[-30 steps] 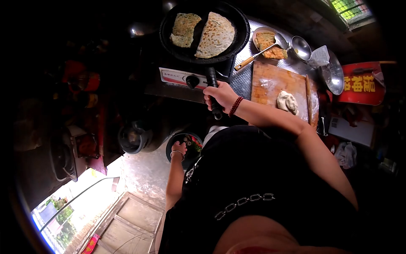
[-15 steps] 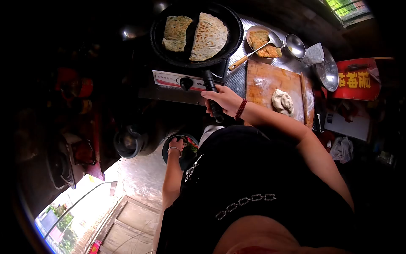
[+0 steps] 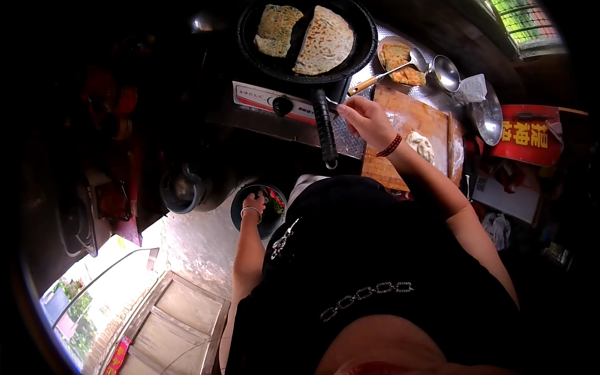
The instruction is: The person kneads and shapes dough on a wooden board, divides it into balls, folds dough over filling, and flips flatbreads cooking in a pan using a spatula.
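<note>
My right hand [image 3: 369, 124] is off the frying pan's handle [image 3: 324, 128], just to its right, above the stove's front corner. Its thumb and forefinger are pinched together; what they hold, if anything, is unclear. Inside the black frying pan [image 3: 306, 78] lie a folded browned flatbread [image 3: 325, 42] and a smaller green-flecked piece [image 3: 277, 31]. Low on the left, my left hand [image 3: 254, 202] is in a dark basin [image 3: 235, 215] with red and green items in it. The left fingers look bent, with their tips hard to see.
A gas stove [image 3: 262, 97] supports the pan. To its right are a wooden board [image 3: 390, 103] with dough [image 3: 420, 147], a rolling pin [image 3: 450, 144], a spatula [image 3: 369, 83] across a plate of fried flatbread [image 3: 406, 76], and a metal bowl [image 3: 445, 73]. A bucket [image 3: 181, 190] stands left.
My right hand has let go of the pan handle and moved right and slightly up. My left hand stays in the basin. The whole view has shifted a little.
</note>
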The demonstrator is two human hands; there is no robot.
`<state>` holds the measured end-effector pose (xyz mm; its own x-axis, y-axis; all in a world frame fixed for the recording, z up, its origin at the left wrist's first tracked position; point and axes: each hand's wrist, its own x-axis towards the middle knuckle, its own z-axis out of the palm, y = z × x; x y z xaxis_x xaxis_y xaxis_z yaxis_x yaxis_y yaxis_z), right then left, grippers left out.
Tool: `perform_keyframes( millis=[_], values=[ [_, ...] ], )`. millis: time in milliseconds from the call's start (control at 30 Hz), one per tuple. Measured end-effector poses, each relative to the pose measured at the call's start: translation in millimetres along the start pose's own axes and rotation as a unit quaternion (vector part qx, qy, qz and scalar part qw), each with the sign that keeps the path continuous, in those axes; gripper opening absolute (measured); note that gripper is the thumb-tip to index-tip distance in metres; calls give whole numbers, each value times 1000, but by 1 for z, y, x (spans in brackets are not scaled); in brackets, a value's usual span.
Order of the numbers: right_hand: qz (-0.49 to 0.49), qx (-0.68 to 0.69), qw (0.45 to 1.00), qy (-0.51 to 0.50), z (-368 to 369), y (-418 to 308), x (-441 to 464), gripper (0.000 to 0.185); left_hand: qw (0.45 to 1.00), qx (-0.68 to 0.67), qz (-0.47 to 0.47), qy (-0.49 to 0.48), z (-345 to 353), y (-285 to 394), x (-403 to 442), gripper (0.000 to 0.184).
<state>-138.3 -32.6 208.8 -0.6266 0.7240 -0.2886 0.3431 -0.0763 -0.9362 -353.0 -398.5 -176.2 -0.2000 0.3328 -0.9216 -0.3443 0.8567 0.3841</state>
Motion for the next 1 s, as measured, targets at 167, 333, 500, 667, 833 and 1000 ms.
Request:
perform_keyframes(
  millis=[167,333,500,667,833,1000],
  values=[
    [-44,-69,997,-3,3,-3,0,18,933,247,213,152,23,53,-29,27],
    [-14,-67,998,14,4,14,-9,20,853,247,405,216,74,205,-96,34],
    [11,-67,997,29,1,17,-22,17,805,277,477,220,98,294,-121,38],
    [17,-53,998,38,-8,32,-30,16,822,334,405,221,103,321,-120,45],
    [28,-53,997,45,-9,41,-35,16,830,370,359,214,102,331,-112,46],
    [41,-40,998,36,-6,42,-36,15,782,421,401,224,103,330,-117,40]
  ],
)
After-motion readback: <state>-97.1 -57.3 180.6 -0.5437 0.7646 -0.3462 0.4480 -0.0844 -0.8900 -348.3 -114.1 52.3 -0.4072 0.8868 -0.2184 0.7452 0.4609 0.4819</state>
